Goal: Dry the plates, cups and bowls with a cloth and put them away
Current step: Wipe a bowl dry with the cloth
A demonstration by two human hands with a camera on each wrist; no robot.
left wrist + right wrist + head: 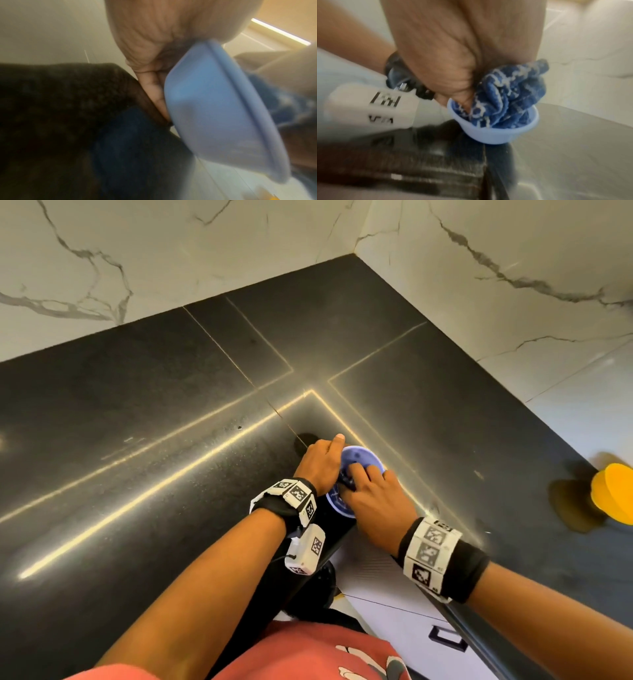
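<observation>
1. The bowl (359, 470), a small blue one, sits low in the middle of the head view, held in the air over the near edge of the dark worktop (137, 422)
2. The left hand (322, 463) has its grip curled round the bowl's outer wall and rim, thumb stretched along the far rim; the left wrist view shows fingers pressed flat against the bowl's side
3. The right hand (373, 501) has its grip bunched on the cloth (508, 97), a blue one with pale pattern, and pushes it down inside the bowl, as the right wrist view shows
4. To do this step well, I judge the left hand should turn the bowl while the right hand sweeps the cloth round the inner wall and floor, then over the rim and the outside; the bowl looks light, so a firm hold matters, as it could slip off over the worktop edge
5. Count: one bowl, one cloth, two hands; no plates or cups show in any view
6. One yellow round thing (613, 491) stands at the right edge of the head view, well apart from the bowl; I cannot tell what it is
</observation>
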